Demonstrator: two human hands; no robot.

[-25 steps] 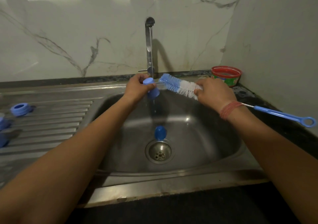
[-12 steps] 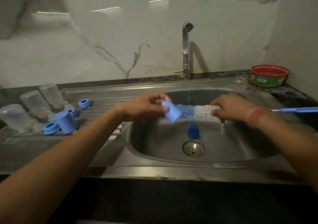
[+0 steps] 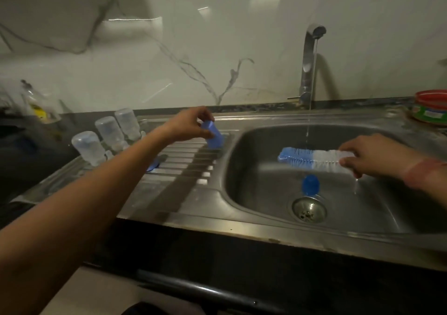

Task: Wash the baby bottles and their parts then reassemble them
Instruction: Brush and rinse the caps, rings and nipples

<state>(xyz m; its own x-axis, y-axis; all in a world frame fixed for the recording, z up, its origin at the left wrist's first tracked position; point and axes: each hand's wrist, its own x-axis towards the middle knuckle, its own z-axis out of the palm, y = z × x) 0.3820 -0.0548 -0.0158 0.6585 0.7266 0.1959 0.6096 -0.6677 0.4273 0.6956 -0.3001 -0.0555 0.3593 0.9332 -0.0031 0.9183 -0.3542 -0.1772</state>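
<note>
My left hand (image 3: 191, 126) grips a light blue bottle cap (image 3: 213, 137) just above the ribbed drainboard (image 3: 183, 169), left of the sink basin (image 3: 254, 193). My right hand (image 3: 370, 156) holds a blue and white bottle brush (image 3: 312, 157) over the basin, under a thin stream of water. Another blue cap (image 3: 310, 184) lies in the basin by the drain (image 3: 309, 209). Three clear baby bottles (image 3: 106, 134) stand upside down at the drainboard's far left. A blue ring (image 3: 152, 165) peeks out from behind my left forearm.
The tap (image 3: 308, 65) runs at the back of the sink. A red and green tub (image 3: 430, 107) sits at the back right. Dim clutter with a clear bottle (image 3: 36, 104) fills the far left counter. A dark counter edge runs along the front.
My left hand carried the blue cap from over the basin leftward to the drainboard. The brush stayed over the basin in my right hand. My view shifted left.
</note>
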